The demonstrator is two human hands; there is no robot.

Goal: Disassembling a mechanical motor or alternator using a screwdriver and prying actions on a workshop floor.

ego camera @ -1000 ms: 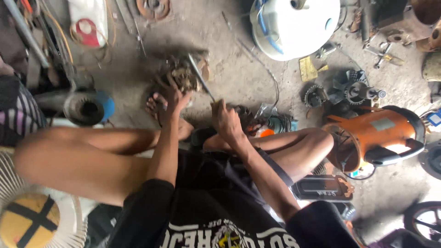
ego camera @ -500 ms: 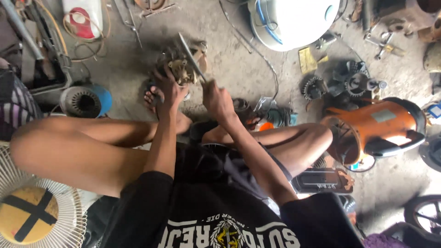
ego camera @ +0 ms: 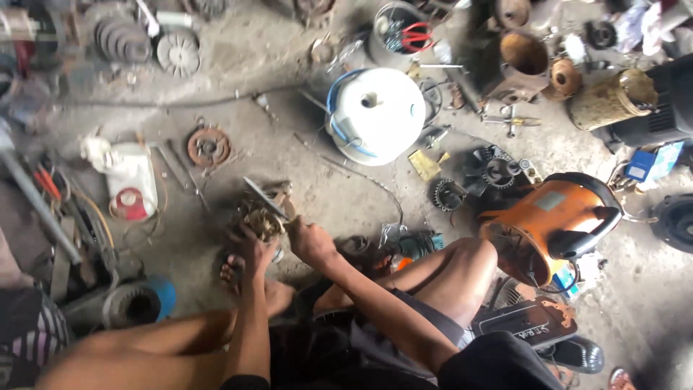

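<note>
Motor (ego camera: 258,219) sits on the floor by the feet, left hand (ego camera: 253,245) gripping it with curled fingers, right hand (ego camera: 309,242) closed on a blade (ego camera: 263,196) (prying, I judge), which needs steady leverage.

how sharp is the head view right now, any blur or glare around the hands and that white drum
Head view: soft overall, with motion smear strongest at the left and top edges; the left hand and right hand on the brownish metal motor part read clearly enough, fine detail lost. Light is even daylight, shadows faint. The round white drum-shaped housing is bright, nearly washed out, without hard glare. The long grey metal blade-like tool stays discernible.
</note>
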